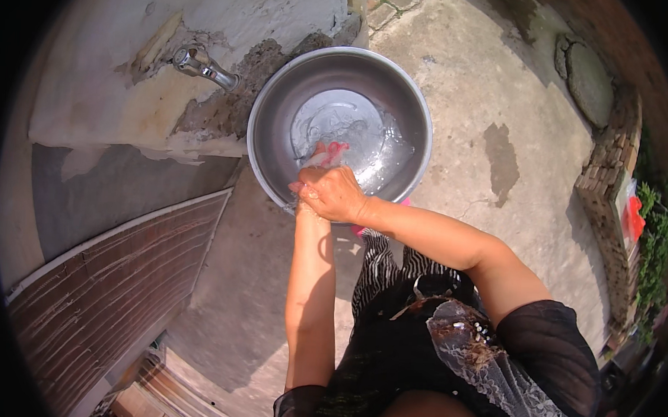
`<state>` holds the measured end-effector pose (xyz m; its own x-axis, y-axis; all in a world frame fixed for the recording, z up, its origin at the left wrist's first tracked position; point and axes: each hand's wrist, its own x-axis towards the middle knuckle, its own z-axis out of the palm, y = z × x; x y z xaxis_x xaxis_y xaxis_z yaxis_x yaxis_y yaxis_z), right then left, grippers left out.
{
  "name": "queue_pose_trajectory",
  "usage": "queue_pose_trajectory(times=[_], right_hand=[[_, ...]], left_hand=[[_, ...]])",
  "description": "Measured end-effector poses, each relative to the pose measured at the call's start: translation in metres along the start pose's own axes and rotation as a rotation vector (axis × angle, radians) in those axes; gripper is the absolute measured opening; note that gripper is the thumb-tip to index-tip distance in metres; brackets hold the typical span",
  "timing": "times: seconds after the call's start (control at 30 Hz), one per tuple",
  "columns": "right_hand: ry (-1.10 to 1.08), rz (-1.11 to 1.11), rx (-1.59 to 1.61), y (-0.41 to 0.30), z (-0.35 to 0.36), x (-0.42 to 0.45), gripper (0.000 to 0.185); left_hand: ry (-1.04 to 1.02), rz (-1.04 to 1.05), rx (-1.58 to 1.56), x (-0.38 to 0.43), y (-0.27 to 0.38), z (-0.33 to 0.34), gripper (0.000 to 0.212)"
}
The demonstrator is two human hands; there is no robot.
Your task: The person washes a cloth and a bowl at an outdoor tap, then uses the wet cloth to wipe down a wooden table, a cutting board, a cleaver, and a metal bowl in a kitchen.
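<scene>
A round stainless steel basin (412,89) is before me, with rippling clear water (343,122) over its bottom. My right hand (334,193) is wrapped around my left wrist above the near side of the basin, and both look wet. Beyond that grip, my left hand (318,155) reaches down to the water, mostly covered by the right hand and splashes. Beside its fingers shows a small pinkish-red thing (335,148), too blurred to name. Whether the left hand holds it is not visible.
A chrome tap (206,70) juts from the peeling plastered wall (253,9) left of the basin. A ribbed brown panel (124,266) stands at lower left. Concrete ground (461,102) spreads to the right, towards a low brick wall (609,181) with a red bag (634,219) by it.
</scene>
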<state>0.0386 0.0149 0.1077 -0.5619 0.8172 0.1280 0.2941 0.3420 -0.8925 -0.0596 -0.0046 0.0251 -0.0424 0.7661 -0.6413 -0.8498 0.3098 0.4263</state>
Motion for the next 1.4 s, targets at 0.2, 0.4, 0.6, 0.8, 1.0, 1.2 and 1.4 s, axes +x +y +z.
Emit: queue_pose_trajectory(times=[0.2,0.4,0.6,0.8,1.0,1.2,1.4], right_hand=[[0.153,0.016,-0.354,0.079,-0.007,0.034,0.031],[0.090,0.118,-0.559,0.154,-0.022,-0.005,0.020],[-0.368,0.256,-0.692,0.149,-0.028,-0.013,0.043],[-0.442,0.244,-0.582,0.144,-0.024,-0.004,0.041],[-0.293,0.511,0.151,0.125,-0.023,0.008,0.028],[-0.577,0.420,0.491,-0.013,-0.055,0.020,0.023],[-0.440,0.429,0.844,0.073,-0.061,0.067,0.025]], left_hand=[[0.133,0.106,0.158,-0.018,0.002,0.042,0.033],[0.403,0.103,0.439,-0.009,-0.004,0.010,0.057],[0.342,-0.139,0.089,-0.004,-0.011,-0.002,0.065],[0.527,-0.115,-0.054,0.007,-0.034,0.002,0.061],[0.365,-0.254,-0.141,0.006,-0.029,0.026,0.058],[0.271,-0.114,-0.169,0.036,-0.043,-0.029,0.038],[-0.274,0.020,-0.178,-0.025,-0.003,0.038,0.030]])
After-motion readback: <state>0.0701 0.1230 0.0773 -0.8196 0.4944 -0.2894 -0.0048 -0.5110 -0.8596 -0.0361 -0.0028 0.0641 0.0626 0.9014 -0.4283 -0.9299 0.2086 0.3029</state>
